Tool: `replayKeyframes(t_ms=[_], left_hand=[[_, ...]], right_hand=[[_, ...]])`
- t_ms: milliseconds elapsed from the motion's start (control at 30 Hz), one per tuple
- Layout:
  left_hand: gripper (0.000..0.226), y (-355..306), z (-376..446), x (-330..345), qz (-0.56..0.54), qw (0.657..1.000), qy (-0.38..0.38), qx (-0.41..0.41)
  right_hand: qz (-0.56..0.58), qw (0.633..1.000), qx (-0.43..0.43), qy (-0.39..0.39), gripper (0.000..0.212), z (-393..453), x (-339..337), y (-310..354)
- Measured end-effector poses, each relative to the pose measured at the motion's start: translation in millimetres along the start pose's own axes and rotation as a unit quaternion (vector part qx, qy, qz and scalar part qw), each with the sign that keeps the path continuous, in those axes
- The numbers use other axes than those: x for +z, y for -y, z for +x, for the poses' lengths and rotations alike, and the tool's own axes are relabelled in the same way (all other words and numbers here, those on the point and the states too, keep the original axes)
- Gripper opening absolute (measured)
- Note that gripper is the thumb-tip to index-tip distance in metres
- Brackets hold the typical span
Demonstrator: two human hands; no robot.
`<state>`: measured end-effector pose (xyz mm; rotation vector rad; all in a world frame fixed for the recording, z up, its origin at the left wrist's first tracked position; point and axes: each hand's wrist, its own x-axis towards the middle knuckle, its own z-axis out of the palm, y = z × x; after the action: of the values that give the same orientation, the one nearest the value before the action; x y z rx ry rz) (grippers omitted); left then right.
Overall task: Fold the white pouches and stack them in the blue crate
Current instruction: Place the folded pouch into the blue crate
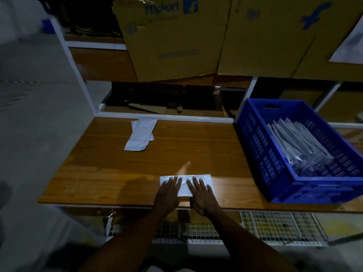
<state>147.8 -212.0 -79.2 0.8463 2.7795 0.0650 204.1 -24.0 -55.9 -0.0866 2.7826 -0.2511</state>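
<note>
A white pouch (204,178) lies near the front edge of the wooden table (117,173), folded into a short rectangle. My left hand (169,191) and my right hand (201,195) both press flat on it with straight fingers, side by side. A small pile of unfolded white pouches (140,134) lies at the back of the table, to the left. The blue crate (255,138) stands on the right side of the table and holds a row of several folded pouches (298,144) leaning on each other.
Large cardboard boxes (176,40) sit on the shelf above the table. A lower shelf behind the table holds cardboard scraps (149,108). White wire mesh (275,224) runs under the table's front edge. Grey floor lies to the left.
</note>
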Motion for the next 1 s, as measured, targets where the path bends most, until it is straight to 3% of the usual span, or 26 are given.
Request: replayKeyframes(t_ms=[233, 367, 500, 633, 1000], left_hand=[[0.083, 5, 9, -8, -0.039, 0.999, 0.012, 0.020], [0.078, 3, 8, 5, -0.072, 0.996, -0.047, 0.013], [0.077, -1, 10, 12, -0.077, 0.995, -0.066, -0.010], [0.074, -3, 11, 14, -0.074, 0.994, -0.079, -0.022], [0.071, -2, 13, 21, -0.060, 0.994, -0.087, -0.032]], right_hand=[[0.066, 0.997, 0.033, -0.022, 0.070, 8, 8, 4], [0.113, 0.990, 0.045, -0.075, 0.086, 6, 14, 7], [0.090, 0.990, 0.049, -0.098, 0.061, 4, 19, 12], [0.078, 0.990, 0.055, -0.101, 0.059, 6, 22, 12], [0.063, 0.991, 0.068, -0.092, 0.083, 12, 22, 13]])
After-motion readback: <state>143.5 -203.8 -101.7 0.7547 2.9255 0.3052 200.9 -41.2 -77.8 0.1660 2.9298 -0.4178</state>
